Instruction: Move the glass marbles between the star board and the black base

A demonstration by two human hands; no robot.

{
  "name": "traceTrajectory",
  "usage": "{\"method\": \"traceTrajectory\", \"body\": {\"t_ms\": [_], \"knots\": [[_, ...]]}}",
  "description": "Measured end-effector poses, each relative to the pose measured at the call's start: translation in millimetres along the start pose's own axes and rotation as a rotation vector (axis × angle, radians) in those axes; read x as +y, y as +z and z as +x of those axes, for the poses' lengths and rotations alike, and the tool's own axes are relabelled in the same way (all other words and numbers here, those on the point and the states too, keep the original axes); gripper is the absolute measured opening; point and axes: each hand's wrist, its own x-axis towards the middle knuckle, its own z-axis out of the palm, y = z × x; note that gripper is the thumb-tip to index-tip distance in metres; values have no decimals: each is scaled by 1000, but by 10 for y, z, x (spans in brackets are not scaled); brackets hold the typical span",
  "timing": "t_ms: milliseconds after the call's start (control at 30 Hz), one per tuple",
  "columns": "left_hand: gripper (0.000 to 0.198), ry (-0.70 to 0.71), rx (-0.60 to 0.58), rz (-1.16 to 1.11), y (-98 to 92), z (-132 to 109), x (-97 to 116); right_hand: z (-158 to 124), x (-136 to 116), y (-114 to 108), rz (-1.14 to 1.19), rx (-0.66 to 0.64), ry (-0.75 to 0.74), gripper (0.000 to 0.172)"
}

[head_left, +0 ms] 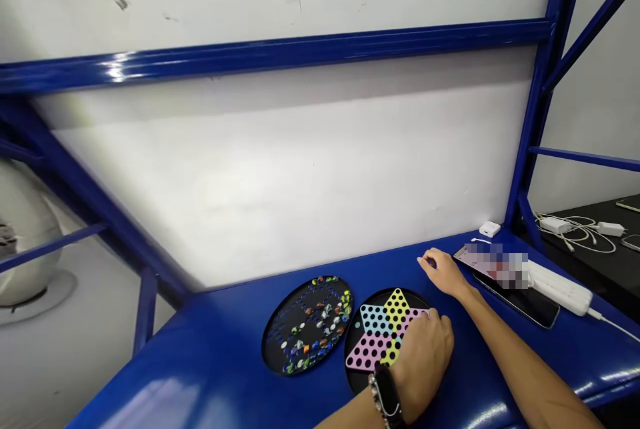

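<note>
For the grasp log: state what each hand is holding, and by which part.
The left hand rests over the right side of the star-shaped Chinese checkers board; whether it grips the board cannot be told. The right hand holds nothing visible.

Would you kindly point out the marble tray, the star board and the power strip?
Marble tray [267, 342]: head view, left rim.
Star board [397, 309]: head view, yellow arm.
Power strip [560, 287]: head view, white body.

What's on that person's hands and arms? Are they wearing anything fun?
The left hand has a black watch at the wrist, with a beaded bracelet beside it. The right hand wears nothing that shows. Neither arm has a sleeve.
</note>
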Motion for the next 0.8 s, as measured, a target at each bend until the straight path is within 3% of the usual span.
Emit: {"method": "traceTrajectory", "body": {"t_ms": [300, 567, 800], "knots": [[10, -59, -97, 124, 81, 105, 152, -63, -169, -42, -40, -104, -13, 35], [16, -64, -7, 104, 255, 29, 146, -80, -140, -34, -56, -136, 20, 36], [15, -76, 0, 87, 263, 9, 102, -76, -119, -32, -50, -144, 33, 37]]}}
